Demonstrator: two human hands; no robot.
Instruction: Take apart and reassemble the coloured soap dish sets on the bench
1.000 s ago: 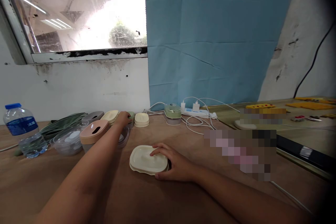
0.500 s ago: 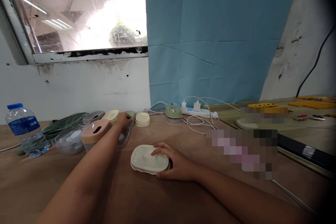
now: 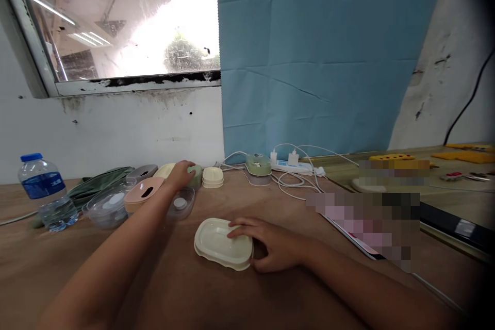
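A cream oblong lidded container (image 3: 216,245) lies at the front middle of the table. My right hand (image 3: 270,245) grips its right end, fingers over the top and thumb at the near edge. Farther back on the left, my left hand (image 3: 181,174) reaches over the row of boxes, its fingers curled on a pale green container (image 3: 196,178); its palm side is hidden. Just right of that stands a small cream container (image 3: 212,177). Under my left forearm are a clear plastic container (image 3: 181,203) and a peach-coloured box (image 3: 143,193) with a slot in its lid.
A water bottle (image 3: 44,188), a clear round bowl (image 3: 106,211) and a dark green bag (image 3: 98,183) stand on the left. A green-lidded box (image 3: 258,167) sits at the back beside a power strip (image 3: 294,166) with loose white cables. A blurred-out pink item (image 3: 348,224) lies on the right.
The cream oblong container has turned slightly, its right end now nearer me, with my right hand still at that end. My left hand stays at the green container. The view has shifted a little.
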